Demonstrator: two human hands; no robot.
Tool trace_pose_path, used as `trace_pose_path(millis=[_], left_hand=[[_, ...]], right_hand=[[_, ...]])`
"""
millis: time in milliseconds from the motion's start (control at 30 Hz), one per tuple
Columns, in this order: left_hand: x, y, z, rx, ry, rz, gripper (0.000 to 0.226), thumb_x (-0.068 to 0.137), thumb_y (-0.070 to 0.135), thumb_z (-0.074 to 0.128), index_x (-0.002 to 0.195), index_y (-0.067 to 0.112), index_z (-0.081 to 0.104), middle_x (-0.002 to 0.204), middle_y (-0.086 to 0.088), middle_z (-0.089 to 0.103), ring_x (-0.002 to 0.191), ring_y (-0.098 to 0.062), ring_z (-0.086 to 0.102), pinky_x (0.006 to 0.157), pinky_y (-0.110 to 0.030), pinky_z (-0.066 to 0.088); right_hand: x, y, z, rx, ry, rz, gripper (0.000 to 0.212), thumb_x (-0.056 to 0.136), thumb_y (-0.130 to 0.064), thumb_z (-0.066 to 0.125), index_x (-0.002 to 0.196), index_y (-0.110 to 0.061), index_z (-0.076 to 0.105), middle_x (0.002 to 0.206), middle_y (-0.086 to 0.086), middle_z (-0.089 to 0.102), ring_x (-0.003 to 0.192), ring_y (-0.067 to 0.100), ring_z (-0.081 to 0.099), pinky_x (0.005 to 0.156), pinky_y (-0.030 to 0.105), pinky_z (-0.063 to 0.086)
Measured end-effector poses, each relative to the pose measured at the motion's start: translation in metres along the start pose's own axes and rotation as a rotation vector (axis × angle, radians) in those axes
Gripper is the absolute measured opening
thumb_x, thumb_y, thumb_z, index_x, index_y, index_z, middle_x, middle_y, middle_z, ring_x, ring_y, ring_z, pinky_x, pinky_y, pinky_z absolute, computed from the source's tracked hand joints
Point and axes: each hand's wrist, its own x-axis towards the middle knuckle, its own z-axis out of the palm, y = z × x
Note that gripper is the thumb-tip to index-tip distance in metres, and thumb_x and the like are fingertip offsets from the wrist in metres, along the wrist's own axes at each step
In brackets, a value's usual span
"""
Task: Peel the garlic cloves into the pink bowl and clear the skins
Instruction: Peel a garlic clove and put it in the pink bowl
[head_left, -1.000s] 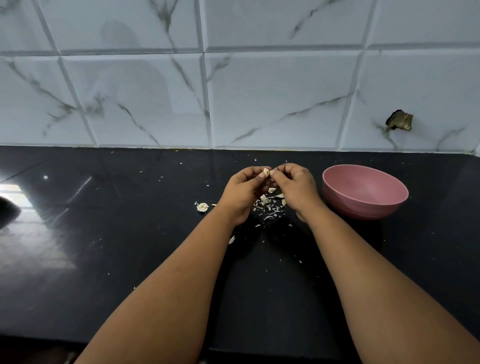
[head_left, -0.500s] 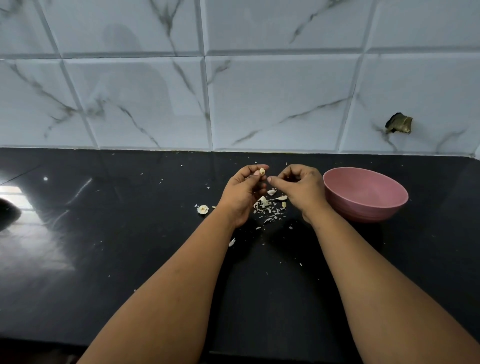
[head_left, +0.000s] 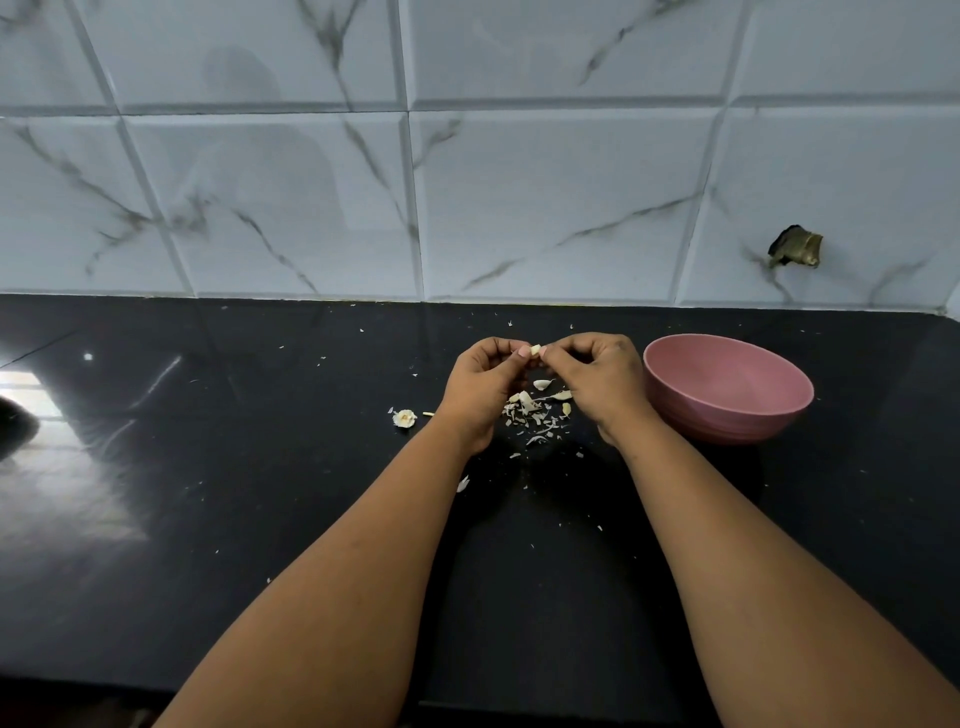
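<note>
A glossy black counter (head_left: 260, 519) runs below a wall of pale marble-look tiles (head_left: 545, 197), with a small dark broken patch (head_left: 796, 248) in the tile at the right. Both hands are raised just above the counter and meet fingertip to fingertip: the left hand (head_left: 483, 387) and the right hand (head_left: 602, 384) each have their fingers curled in, pinching one small garlic clove (head_left: 535, 350) between them. The clove is pale, creamy white, only a little of it showing past the fingertips. Directly under the hands lies a loose heap of skins (head_left: 537, 413), thin off-white flakes and curled slivers scattered on the black surface, with finer specks spread around. Left of the heap sits a small round garlic stub (head_left: 404, 418). The pink bowl (head_left: 727, 410) stands upright just beside the right hand, its inside looking bare from this angle
</note>
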Motion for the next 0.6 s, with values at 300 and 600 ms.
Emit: trace_pose_path(millis=[300,600], left_hand=[[-0.0002,-0.0017,0.0001,0.016,0.009,0.012,0.007,0.092,0.003,0.064,0.086,0.004,0.063,0.063,0.003,0.068,0.055,-0.003,0.061,0.058,-0.016,0.049],[0.0003,-0.0041,-0.0003,0.037,-0.002,0.032,0.008,0.092,0.002,0.063,0.085,0.006,0.062,0.064,0.003,0.069,0.06,-0.005,0.064,0.062,-0.017,0.052]], right_hand=[[-0.0002,0.0004,-0.0004,-0.035,0.033,-0.042,0.011,0.074,-0.033,0.069,0.064,-0.03,0.073,0.067,-0.011,0.071,0.064,0.004,0.066,0.06,0.021,0.052],[0.0016,0.0034,-0.0015,-0.089,0.037,-0.061,0.013,0.078,-0.025,0.071,0.066,-0.026,0.072,0.065,-0.009,0.069,0.059,0.001,0.06,0.057,0.018,0.047]])
